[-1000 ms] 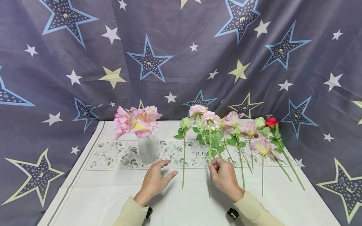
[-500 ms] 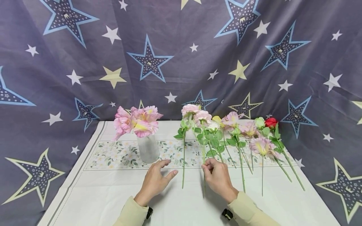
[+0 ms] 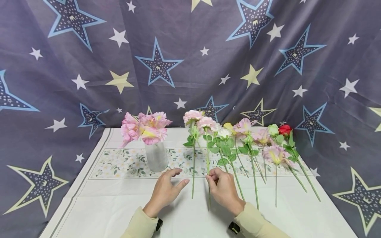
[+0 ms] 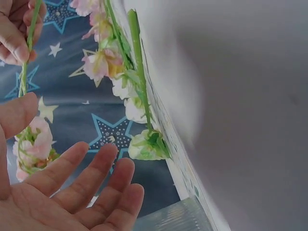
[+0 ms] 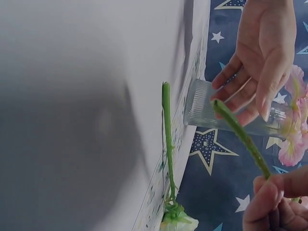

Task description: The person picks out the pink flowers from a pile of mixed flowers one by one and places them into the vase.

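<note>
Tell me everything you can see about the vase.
The vase is a tall, see-through cylinder, slightly cloudy, of glass or plastic; I can't tell which. Fine ribs show near its base. It stands upright on the flowery printed band, toward the person's left. Pink blooms with yellow patches sit in it and spread over its mouth, hiding the rim. The left hand is close by, but its fingers don't grip it.
</note>
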Demonstrator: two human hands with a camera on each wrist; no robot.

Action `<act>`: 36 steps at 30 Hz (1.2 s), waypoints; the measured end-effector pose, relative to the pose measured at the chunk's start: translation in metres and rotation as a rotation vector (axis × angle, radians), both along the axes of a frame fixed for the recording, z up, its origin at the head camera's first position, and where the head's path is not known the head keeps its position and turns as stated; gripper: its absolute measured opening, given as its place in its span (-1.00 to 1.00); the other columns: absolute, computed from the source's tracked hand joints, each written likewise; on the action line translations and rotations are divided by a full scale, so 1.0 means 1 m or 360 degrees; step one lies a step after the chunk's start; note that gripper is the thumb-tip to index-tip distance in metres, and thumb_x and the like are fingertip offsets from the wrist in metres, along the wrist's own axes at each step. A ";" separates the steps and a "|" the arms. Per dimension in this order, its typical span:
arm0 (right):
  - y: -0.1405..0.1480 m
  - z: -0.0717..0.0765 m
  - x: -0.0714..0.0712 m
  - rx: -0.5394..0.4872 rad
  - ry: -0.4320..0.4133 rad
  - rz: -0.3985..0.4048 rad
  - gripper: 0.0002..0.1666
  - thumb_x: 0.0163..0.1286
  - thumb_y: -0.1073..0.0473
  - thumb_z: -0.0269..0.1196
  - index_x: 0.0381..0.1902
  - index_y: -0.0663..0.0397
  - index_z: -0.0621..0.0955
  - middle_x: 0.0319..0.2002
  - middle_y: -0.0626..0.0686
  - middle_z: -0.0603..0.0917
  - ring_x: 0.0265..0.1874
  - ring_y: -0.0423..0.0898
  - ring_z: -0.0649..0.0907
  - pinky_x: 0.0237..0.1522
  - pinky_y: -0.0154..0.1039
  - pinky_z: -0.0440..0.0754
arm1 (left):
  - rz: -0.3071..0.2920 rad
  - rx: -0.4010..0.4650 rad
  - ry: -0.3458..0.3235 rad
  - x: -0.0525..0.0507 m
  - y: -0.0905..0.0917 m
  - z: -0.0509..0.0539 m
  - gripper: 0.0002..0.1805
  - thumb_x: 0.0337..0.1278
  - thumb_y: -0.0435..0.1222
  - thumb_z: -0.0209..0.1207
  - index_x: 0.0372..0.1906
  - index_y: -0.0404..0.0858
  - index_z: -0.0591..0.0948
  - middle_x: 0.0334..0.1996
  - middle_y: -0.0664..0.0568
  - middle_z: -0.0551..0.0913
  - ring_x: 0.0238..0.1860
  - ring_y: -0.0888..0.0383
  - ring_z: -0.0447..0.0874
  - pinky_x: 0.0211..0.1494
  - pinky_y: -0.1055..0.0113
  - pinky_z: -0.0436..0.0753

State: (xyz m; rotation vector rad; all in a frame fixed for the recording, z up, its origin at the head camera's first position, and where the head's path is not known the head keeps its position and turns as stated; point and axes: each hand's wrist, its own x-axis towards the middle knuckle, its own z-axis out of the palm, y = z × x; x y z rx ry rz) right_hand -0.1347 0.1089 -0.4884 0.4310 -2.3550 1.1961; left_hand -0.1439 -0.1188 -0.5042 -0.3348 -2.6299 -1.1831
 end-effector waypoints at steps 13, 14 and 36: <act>-0.014 -0.001 0.005 0.0006 -0.0027 0.0011 -0.76 0.18 0.44 0.48 -0.47 0.09 0.64 -0.64 -0.16 0.62 -0.68 -0.40 0.51 -0.64 -0.45 0.52 | -0.0184 0.0181 -0.0016 -0.009 0.022 0.006 -0.58 0.36 -0.03 0.30 0.10 -0.24 0.71 -0.02 -0.11 0.74 0.03 -0.10 0.69 0.11 -0.13 0.62; -0.015 -0.002 0.006 0.0005 -0.0033 0.0014 -0.76 0.18 0.44 0.48 -0.47 0.08 0.63 -0.64 -0.17 0.62 -0.68 -0.40 0.51 -0.64 -0.45 0.53 | -0.0203 0.0208 -0.0022 -0.010 0.024 0.006 -0.60 0.37 -0.04 0.29 0.08 -0.25 0.71 -0.04 -0.10 0.75 0.01 -0.10 0.69 0.11 -0.13 0.62; -0.022 -0.008 0.015 0.0014 -0.0087 0.0060 -0.71 0.18 0.43 0.47 -0.52 0.02 0.61 -0.65 -0.19 0.61 -0.69 -0.44 0.48 -0.68 -0.47 0.49 | -0.0256 0.0449 -0.0015 -0.009 0.052 0.009 -0.91 0.33 -0.27 0.33 -0.33 -0.16 0.74 -0.43 0.21 0.70 -0.30 0.22 0.67 -0.08 0.09 0.70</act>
